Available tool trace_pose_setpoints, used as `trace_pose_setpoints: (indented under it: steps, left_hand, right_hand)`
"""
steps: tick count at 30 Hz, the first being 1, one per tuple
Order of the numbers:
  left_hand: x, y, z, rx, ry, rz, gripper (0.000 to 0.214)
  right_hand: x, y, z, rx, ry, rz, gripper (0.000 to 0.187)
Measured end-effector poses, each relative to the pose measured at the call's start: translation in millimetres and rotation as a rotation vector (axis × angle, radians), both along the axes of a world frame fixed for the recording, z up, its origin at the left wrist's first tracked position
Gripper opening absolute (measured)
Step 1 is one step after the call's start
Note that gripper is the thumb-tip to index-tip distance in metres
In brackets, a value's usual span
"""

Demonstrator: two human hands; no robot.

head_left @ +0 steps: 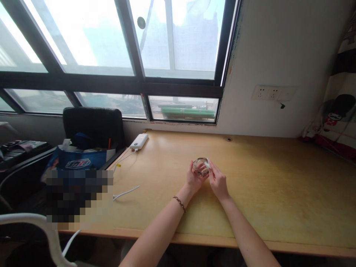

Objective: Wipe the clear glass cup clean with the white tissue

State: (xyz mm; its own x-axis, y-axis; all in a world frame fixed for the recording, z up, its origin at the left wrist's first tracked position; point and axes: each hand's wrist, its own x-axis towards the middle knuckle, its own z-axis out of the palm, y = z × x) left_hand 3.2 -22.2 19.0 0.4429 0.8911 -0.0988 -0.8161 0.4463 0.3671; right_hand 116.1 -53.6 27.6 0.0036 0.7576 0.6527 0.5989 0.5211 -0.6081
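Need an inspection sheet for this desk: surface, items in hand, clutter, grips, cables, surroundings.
Surface: wooden tabletop, upright things few; pixelation covers part of its left end.
Job's things: shiny ring-shaped item, white piece at its right side; exact types unclear.
Clutter: white box-like device at the far left edge.
Grips: left hand holds the ring-shaped item; right hand grips the white piece.
Cables: thin white cable at the device; another white cable lies nearer.
Surroundings: window ahead, wall sockets right, black chair and blue bag left.
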Motion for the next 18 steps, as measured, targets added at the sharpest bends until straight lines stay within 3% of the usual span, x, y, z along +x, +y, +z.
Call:
trace_pose_setpoints:
  steps: [13,18]
  left_hand:
    - [4.1,4.8,0.2,0.095,-0.054,0.100,0.054]
    - [7.3,1.2,0.8,0.108,-0.003,0.035,0.047]
  right_hand:
    - [-1.5,-4.1,3.9,0.065,-0.046,0.088,0.038]
    - [-3.8,-5.0,4.1,0.060,-0.085,0.170,0.038]
